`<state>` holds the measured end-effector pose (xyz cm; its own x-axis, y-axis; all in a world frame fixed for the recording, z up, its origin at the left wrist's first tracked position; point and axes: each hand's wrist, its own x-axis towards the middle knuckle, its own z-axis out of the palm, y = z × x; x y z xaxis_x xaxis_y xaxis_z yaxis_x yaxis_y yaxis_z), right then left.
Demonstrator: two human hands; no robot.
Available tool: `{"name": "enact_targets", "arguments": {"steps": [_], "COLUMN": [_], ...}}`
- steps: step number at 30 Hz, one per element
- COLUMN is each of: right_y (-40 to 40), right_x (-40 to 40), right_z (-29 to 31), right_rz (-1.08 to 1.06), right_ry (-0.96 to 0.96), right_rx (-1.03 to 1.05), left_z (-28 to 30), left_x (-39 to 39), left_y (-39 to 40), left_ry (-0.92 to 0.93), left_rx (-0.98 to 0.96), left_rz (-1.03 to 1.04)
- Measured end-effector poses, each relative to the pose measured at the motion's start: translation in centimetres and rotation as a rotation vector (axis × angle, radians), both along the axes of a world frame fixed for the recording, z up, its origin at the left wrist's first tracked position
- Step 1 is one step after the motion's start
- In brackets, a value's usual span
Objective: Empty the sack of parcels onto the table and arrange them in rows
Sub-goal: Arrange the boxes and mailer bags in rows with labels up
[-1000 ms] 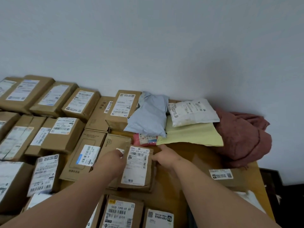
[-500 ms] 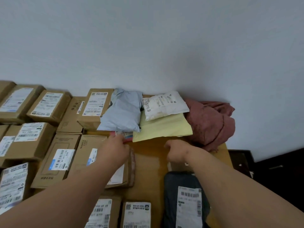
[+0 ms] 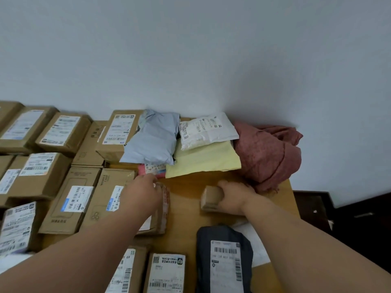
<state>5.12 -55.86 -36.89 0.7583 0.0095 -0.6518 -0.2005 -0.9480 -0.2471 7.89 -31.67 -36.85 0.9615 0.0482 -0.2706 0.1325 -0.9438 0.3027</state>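
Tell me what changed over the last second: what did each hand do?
The right hand left the labelled box in the middle, moved right and took hold of a small brown box near the red cloth. The left hand stayed on the labelled box. The grey bag, white bag and yellow envelope stayed put.

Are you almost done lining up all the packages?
Mostly. Many cardboard boxes already sit in rows across the table. Right now the right hand grips a small brown box, and the left hand rests on a flat parcel. Still messy: the grey bag, white packet and yellow envelope overlap by the wall.
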Motion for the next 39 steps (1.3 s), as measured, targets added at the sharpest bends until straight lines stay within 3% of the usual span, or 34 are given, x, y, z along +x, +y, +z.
{"name": "enact_targets", "arguments": {"steps": [3, 6, 10, 15, 18, 21, 24, 28, 31, 34, 39], "right_y": [0.9, 2.2, 3.9, 4.2, 4.2, 4.6, 4.4, 3.7, 4.3, 5.2, 5.9], "right_x": [1.2, 2.2, 2.5, 2.2, 2.0, 1.8, 1.5, 0.9, 0.1, -0.4, -1.4], "right_z": [1.2, 2.2, 2.1, 1.2, 0.8, 1.1, 1.6, 2.9, 3.4, 2.7, 1.1], "right_rz": [-0.274, -0.393, -0.577, -0.704, -0.71, -0.673, -0.687, -0.856, -0.908, -0.798, -0.661], "right_ry": [0.056, 0.171, 0.252, 0.272, 0.269, 0.243, 0.225, 0.279, 0.371, 0.305, 0.246], "right_rx": [0.295, 0.453, 0.701, 0.798, 0.809, 0.813, 0.857, 0.886, 0.895, 0.761, 0.607], "left_z": [0.9, 1.4, 2.0, 3.1, 3.3, 3.7, 3.9, 4.8, 4.8, 4.1, 2.4], "left_x": [0.0, -0.1, -0.8, -0.7, -0.7, -1.0, -1.3, -2.1, -3.0, -3.2, -3.3], "left_y": [0.3, 0.4, 0.1, -0.2, 0.0, -0.5, -0.8, -1.2, -1.8, -1.7, -0.6], "left_ry": [0.018, 0.042, 0.185, 0.34, 0.44, 0.466, 0.353, 0.131, 0.141, 0.211, 0.171], "left_rx": [-0.024, -0.119, -0.471, -0.82, -0.885, -0.809, -0.743, -0.347, -0.203, -0.131, 0.029], "left_rz": [0.03, 0.05, 0.082, 0.234, 0.211, 0.054, -0.044, -0.352, -0.5, -0.514, -0.419]}}
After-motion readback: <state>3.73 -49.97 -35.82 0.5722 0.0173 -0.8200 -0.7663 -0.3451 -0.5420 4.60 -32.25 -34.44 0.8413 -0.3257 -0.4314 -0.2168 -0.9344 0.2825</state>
